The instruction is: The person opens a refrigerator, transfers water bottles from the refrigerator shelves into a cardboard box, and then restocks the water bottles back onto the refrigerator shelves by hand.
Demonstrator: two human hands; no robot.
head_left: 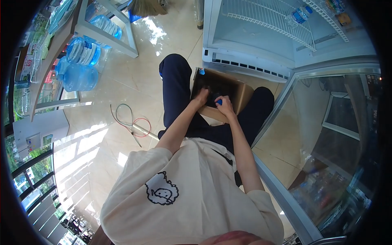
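Observation:
Between my knees, an open cardboard box (244, 97) stands on the floor in front of an open fridge (253, 63). My left hand (201, 96) reaches over the near edge into the box's dark inside, where its fingers are blurred and partly hidden. To its right, my right hand (224, 106) is closed at the box's near side, round a small blue thing (219, 101) that looks like a cap or handle. Dark items inside the box are too dim to make out.
The fridge's glass door (281, 192) hangs open at right; a blue-labelled bottle (301, 15) lies on a wire shelf. Large blue water jugs (80, 76) stand at left by a table (55, 53). Looped cables (131, 124) lie on the floor, and a broom (148, 7) is behind.

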